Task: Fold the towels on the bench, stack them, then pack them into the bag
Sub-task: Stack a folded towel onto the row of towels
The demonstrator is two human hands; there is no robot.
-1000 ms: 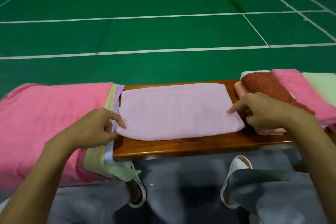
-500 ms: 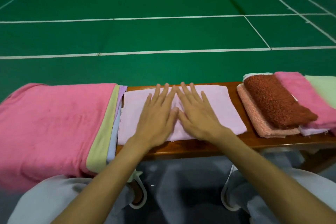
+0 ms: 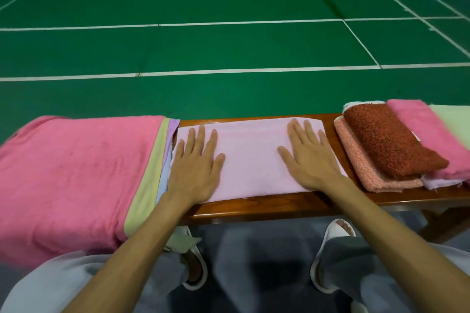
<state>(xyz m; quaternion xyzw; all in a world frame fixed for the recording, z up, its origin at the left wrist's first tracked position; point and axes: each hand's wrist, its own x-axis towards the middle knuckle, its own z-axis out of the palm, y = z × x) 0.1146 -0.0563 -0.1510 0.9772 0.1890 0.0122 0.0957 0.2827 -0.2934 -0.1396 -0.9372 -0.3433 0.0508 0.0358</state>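
Our left hand (image 3: 195, 173) and right hand (image 3: 309, 160) lie spread flat on the pale pink towel (image 3: 251, 160) mid-bench (image 3: 267, 207); unfolded pink towels (image 3: 76, 173) at nine o'clock, folded stack (image 3: 386, 145) at three, green court (image 3: 229, 46) beyond.

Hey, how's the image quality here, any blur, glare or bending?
Head view: the hands and the pale pink towel are sharp; the right-hand towels and top right corner smear; the bench edge carries a faint sheen; court lines bow slightly from the wide lens.
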